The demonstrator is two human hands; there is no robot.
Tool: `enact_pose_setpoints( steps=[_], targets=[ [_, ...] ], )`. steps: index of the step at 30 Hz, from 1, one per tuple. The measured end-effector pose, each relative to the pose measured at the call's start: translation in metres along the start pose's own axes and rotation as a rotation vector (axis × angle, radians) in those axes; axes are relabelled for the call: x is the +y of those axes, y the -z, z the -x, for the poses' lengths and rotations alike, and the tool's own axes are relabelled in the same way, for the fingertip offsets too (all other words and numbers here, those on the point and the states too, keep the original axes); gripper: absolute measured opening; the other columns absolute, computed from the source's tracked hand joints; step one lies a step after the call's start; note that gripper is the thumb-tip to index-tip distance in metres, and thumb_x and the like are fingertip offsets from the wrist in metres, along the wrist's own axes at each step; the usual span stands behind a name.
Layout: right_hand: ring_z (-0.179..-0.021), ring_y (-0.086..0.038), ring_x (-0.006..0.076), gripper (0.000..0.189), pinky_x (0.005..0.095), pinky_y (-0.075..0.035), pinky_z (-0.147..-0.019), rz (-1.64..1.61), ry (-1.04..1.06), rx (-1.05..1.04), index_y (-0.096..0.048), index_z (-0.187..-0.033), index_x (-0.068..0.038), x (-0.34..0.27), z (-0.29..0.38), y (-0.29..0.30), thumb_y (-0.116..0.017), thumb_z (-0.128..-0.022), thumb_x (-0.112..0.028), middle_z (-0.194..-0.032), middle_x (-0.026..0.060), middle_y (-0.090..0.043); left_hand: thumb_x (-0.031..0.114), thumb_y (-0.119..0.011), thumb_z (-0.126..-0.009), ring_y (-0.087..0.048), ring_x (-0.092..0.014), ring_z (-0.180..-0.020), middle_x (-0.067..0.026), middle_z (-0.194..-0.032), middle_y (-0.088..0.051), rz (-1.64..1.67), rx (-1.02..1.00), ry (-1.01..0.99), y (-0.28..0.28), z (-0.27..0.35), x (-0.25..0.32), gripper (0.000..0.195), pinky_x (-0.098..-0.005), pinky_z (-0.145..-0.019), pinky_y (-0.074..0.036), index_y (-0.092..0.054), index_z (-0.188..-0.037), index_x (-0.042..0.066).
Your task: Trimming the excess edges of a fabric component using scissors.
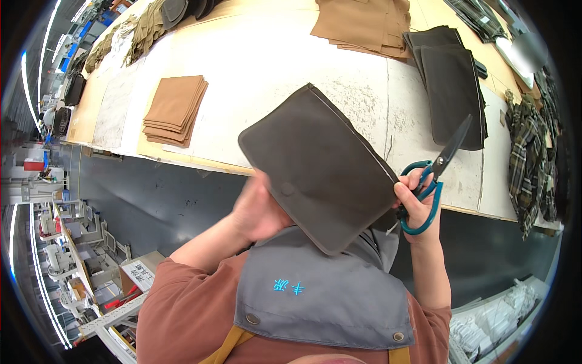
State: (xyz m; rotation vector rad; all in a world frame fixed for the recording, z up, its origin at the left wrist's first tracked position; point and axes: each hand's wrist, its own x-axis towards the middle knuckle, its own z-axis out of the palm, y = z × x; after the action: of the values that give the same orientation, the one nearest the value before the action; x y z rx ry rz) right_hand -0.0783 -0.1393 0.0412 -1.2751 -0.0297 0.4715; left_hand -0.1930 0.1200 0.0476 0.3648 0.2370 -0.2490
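A dark flat pouch or case (313, 168) with rounded corners is held up, tilted, in front of my apron. My left hand (261, 207), slightly blurred, supports its lower left edge; part of the fingers is hidden behind it. At the corner on the other side, the thumb and fingers of my right hand (416, 200) pinch the pouch by its seamed edge. The same hand carries scissors (440, 161) with teal handles, their blades pointing up and away. Several similar dark pieces (454, 91) lie stacked on the table beyond the scissors.
The white-topped table (254, 50) runs across in front of me. On it lie a stack of brown folded pieces (175, 107), larger brown sheets (363, 25), olive cloth (143, 34) and plaid fabric (525, 159). Behind are sewing machines (59, 259) and a bin of white material (495, 318).
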Motion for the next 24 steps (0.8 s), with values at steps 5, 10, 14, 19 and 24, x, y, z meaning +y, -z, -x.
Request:
enact_pose_setpoints(
  steps=[5, 10, 14, 19, 24],
  targets=[
    [-0.072, -0.060, 0.0112, 0.019, 0.0228, -0.050, -0.061, 0.153, 0.040, -0.005, -0.046, -0.084, -0.007, -0.002, -0.003, -0.017, -0.064, -0.083, -0.001, -0.088, 0.0107, -0.063, 0.025, -0.059, -0.091, -0.055, -0.024, -0.113, -0.0101, -0.125, -0.052, -0.461, 0.304, 0.121, -0.008, -0.015, 0.020, 0.049, -0.0415, -0.087, -0.052, -0.039, -0.131, 0.004],
    [-0.071, -0.064, 0.0148, 0.018, 0.0224, -0.049, -0.061, 0.227, 0.005, 0.026, -0.044, -0.085, -0.005, -0.005, 0.004, -0.007, -0.062, -0.085, -0.004, -0.089, 0.0162, -0.066, 0.021, -0.057, -0.091, -0.064, -0.020, -0.096, -0.0115, -0.112, -0.062, -0.616, 0.409, -0.210, 0.005, -0.067, 0.118, 0.038, -0.0340, -0.080, -0.055, -0.048, -0.122, -0.001],
    [-0.067, -0.064, 0.0151, 0.019, 0.0229, -0.049, -0.060, 0.270, -0.030, 0.120, -0.044, -0.086, -0.005, 0.002, 0.016, 0.014, -0.063, -0.085, -0.004, -0.083, 0.0154, -0.066, 0.018, -0.059, -0.089, -0.066, -0.018, -0.090, -0.0098, -0.103, -0.066, -0.693, 0.402, -0.253, 0.017, -0.093, 0.193, 0.030, -0.0317, -0.077, -0.055, -0.054, -0.112, -0.001],
    [-0.061, -0.062, 0.0150, 0.019, 0.0233, -0.048, -0.055, 0.254, -0.026, 0.172, -0.043, -0.085, -0.005, 0.010, 0.022, 0.030, -0.062, -0.085, -0.002, -0.079, 0.0156, -0.065, 0.028, -0.066, -0.086, -0.066, -0.016, -0.086, -0.0070, -0.101, -0.066, -1.021, 0.524, -0.085, 0.031, -0.102, 0.212, 0.039, -0.0320, -0.075, -0.054, -0.055, -0.113, 0.004],
    [-0.056, -0.060, 0.0146, 0.019, 0.0220, -0.046, -0.051, 0.291, -0.020, 0.181, -0.043, -0.086, -0.005, 0.016, 0.023, 0.035, -0.061, -0.085, -0.001, -0.077, 0.0160, -0.065, 0.030, -0.063, -0.088, -0.062, -0.020, -0.093, -0.0089, -0.119, -0.055, -0.784, 0.551, -0.187, 0.075, -0.099, 0.170, 0.051, -0.0332, -0.076, -0.053, -0.041, -0.127, 0.005]
  ],
)
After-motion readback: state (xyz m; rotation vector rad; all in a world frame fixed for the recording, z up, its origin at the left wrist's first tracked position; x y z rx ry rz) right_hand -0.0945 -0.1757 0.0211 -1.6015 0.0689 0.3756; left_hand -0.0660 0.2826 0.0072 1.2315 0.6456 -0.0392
